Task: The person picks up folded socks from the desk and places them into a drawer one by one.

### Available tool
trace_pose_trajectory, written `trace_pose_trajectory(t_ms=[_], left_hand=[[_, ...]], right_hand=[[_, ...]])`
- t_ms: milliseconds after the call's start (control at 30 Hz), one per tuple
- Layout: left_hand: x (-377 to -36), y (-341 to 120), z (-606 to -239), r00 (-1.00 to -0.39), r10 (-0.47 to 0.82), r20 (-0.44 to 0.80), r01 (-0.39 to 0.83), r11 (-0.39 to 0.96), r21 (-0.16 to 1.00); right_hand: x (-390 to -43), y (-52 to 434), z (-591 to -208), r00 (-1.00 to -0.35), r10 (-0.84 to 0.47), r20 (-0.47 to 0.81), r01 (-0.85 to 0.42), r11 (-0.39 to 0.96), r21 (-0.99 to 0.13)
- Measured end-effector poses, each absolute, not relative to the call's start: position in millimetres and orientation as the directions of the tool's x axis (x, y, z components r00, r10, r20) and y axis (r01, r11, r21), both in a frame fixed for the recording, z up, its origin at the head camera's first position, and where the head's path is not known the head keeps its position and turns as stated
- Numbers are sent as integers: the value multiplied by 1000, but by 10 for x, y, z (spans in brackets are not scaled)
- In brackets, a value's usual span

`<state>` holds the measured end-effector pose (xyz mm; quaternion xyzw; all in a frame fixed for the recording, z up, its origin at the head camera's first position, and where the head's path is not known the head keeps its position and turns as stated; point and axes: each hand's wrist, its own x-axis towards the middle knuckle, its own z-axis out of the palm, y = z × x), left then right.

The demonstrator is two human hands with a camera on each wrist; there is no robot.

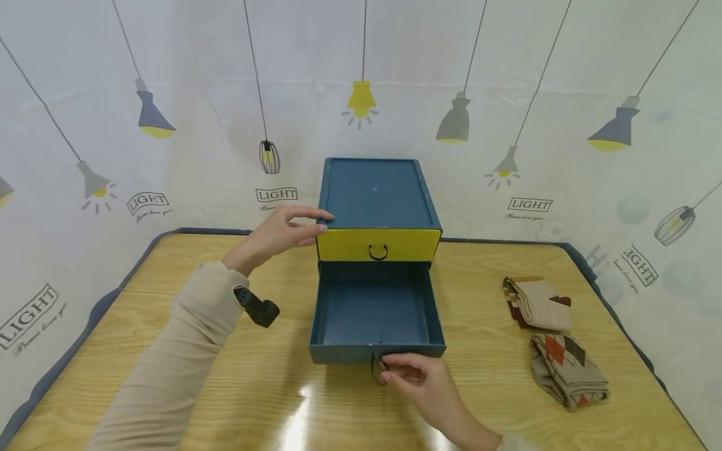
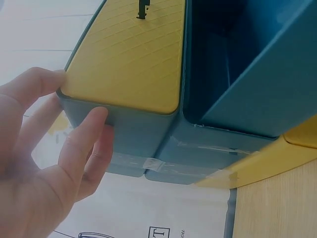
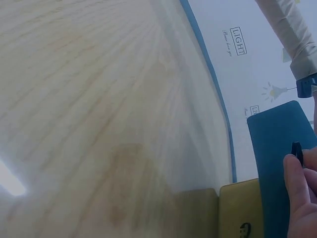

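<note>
The left hand [image 1: 282,235] rests with straight fingers against the top left corner of the drawer box [image 1: 379,194] at the back of the desk [image 1: 225,388], steadying it. The right hand [image 1: 420,379] pinches the ring pull [image 1: 376,369] of the open bottom drawer [image 1: 376,313]. Two folded socks [image 1: 553,338] lie to the right.

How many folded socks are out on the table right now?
2. Both lie right of the drawer box: one striped sock farther back, one argyle sock nearer the front edge. The open bottom drawer looks empty; the shut yellow drawer could hide more.
</note>
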<state>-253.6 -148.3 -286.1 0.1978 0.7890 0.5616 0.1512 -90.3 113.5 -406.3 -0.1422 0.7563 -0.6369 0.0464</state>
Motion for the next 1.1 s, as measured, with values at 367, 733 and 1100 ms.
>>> trace_pose_trajectory(t_ms=[367, 733, 1100], left_hand=[[-2548, -1485, -2865, -879, 476, -29, 132, 302, 944], [-2543, -1491, -2874, -880, 474, -35, 126, 304, 944], [-2541, -1481, -2873, -884, 466, -32, 131, 313, 940]], right_hand=[[-854, 1303, -3986, -900, -430, 72, -202, 265, -943], [-865, 2258, -3745, -872, -360, 331, -449, 323, -833], [-1136, 3624, -4062, -996, 82, 38, 32, 707, -706]])
